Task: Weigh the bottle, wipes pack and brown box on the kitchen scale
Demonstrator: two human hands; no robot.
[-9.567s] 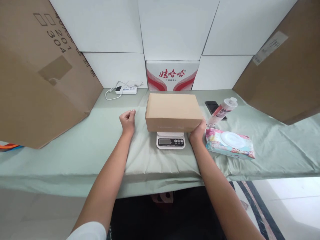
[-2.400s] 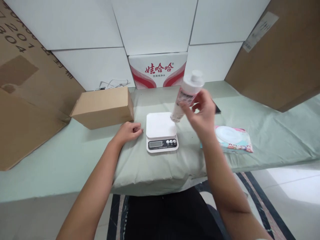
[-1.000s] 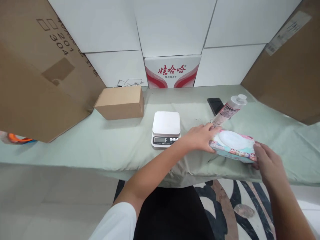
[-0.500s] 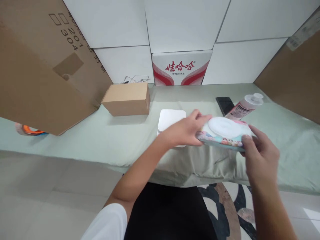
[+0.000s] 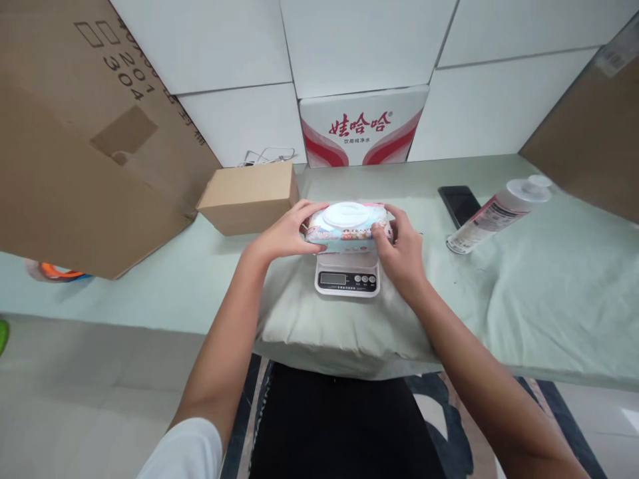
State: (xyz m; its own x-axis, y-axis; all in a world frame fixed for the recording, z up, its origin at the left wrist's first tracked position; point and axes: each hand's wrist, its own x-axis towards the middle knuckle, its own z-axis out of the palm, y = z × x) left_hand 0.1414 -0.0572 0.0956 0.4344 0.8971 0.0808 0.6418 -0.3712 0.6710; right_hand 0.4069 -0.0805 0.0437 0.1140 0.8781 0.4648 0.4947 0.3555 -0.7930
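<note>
A soft pack of wet wipes (image 5: 346,226) with a white round lid and a colourful printed wrapper sits over the white kitchen scale (image 5: 347,281), whose display and buttons show in front. My left hand (image 5: 285,233) grips the pack's left end. My right hand (image 5: 399,249) grips its right end. Whether the pack rests on the scale's plate or hovers just above it I cannot tell.
A small brown carton (image 5: 248,195) lies left of the scale. A white bottle (image 5: 497,214) lies on its side at the right, beside a black phone (image 5: 458,203). Large cardboard sheets (image 5: 84,133) lean at both sides. A red-and-white box (image 5: 363,128) stands against the wall.
Both hands have carried the wipes pack from the right side of the table leftward to over the scale. The view has shifted with it.
</note>
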